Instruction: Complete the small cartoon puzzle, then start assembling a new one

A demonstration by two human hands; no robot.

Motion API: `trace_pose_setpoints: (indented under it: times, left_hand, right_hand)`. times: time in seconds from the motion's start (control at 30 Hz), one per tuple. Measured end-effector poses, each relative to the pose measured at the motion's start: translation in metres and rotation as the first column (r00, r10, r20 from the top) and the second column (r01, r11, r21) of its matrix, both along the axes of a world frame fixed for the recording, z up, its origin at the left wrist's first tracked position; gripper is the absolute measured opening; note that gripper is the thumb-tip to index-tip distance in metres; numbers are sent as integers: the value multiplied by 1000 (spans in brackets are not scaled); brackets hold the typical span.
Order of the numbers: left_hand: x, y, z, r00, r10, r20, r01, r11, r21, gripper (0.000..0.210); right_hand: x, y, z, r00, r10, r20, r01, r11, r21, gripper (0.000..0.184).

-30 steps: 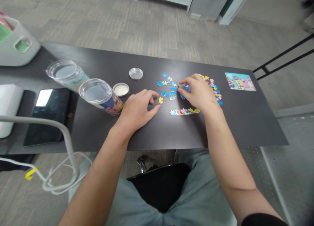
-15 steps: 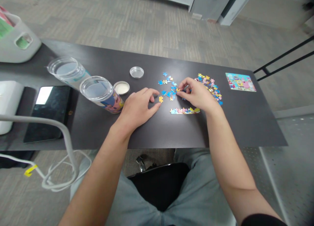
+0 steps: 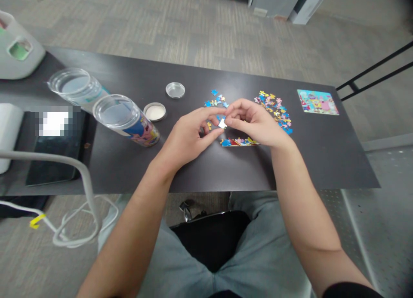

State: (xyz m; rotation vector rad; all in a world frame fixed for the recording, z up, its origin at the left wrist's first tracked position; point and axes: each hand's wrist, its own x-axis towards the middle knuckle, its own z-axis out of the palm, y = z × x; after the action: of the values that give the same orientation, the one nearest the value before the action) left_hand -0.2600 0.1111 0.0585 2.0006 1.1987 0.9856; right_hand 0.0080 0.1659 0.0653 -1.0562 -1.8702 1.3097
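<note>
My right hand (image 3: 254, 121) pinches a jigsaw puzzle piece (image 3: 222, 124), whose plain white side shows at the fingertips. Close on the other side of the piece is my left hand (image 3: 195, 132), its thumb and fingers apart and curved; whether it touches the piece is hard to tell. Just below the hands lies a joined strip of puzzle pieces (image 3: 237, 142), its right end partly behind my right hand. A few loose blue and yellow pieces (image 3: 214, 92) lie beyond my fingers, some of them covered. To the right of my right hand spreads a bigger pile of loose pieces (image 3: 280, 110).
A picture card (image 3: 318, 102) lies at the table's right. To the left stand two clear-lidded canisters (image 3: 142, 130) (image 3: 87, 91), with two round lids (image 3: 155, 112) (image 3: 175, 90) nearby. Further left are a black tablet (image 3: 53, 160), a white bin (image 3: 21, 52) and a grey cable (image 3: 77, 164).
My right hand has moved left with its piece, which now shows its white side. My left hand has come right, toward it. The view has shifted slightly.
</note>
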Motion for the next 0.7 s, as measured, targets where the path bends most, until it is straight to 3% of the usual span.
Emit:
trace_pose_setpoints:
  times: [0.2, 0.3, 0.43, 0.57, 0.7]
  left_hand:
    - [-2, 1, 2, 999, 28, 28, -28, 999, -28, 29]
    - [-4, 1, 3, 998, 32, 45, -30, 998, -46, 29]
    - [-12, 0, 1, 997, 7, 82, 0, 996, -91, 26]
    - [-27, -3, 0, 998, -43, 39, 48, 987, -152, 18]
    - [-37, -3, -2, 993, -98, -71, 87, 985, -149, 14]
  right_hand:
    - [-3, -1, -3, 999, -8, -41, 6, 999, -50, 75]
    - [1, 2, -4, 999, -38, 11, 39, 999, -23, 70]
    - [17, 6, 1, 979, -171, 111, 160, 982, 105, 44]
    - [25, 18, 12, 910, -358, 209, 297, 915, 273, 18]
    - [8, 49, 13, 834, -393, 386, 229, 885, 406, 13]
